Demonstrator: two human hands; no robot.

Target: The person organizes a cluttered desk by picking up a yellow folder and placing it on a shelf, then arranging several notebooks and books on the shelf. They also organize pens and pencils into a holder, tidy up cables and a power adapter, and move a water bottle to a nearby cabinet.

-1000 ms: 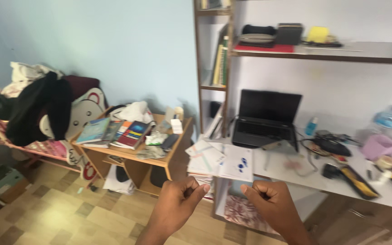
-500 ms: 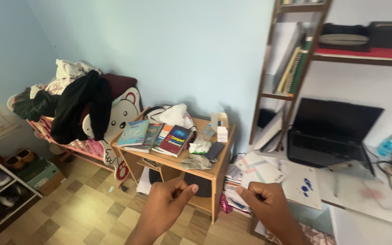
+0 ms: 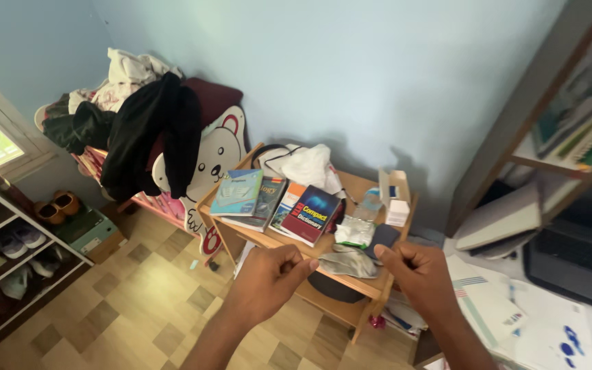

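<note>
Left hand (image 3: 268, 274) and right hand (image 3: 419, 274) are held up side by side, both curled into loose fists, nothing gripped. Small wooden table (image 3: 368, 291) is seen just beyond them at 12 o'clock: light wood, cluttered. Red-and-blue book (image 3: 312, 214) is laid flat at 12, teal book (image 3: 236, 192) at 11, crumpled grey cloth (image 3: 346, 262) nearest the knuckles, white box (image 3: 397, 209) at 1.

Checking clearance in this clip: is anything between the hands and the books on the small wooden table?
Nothing visible blocks them. The left hand and right hand, both loosely curled and holding nothing, hang in front of the small wooden table. The books lie open to reach; a grey cloth only lies beside them near the edge.
</note>
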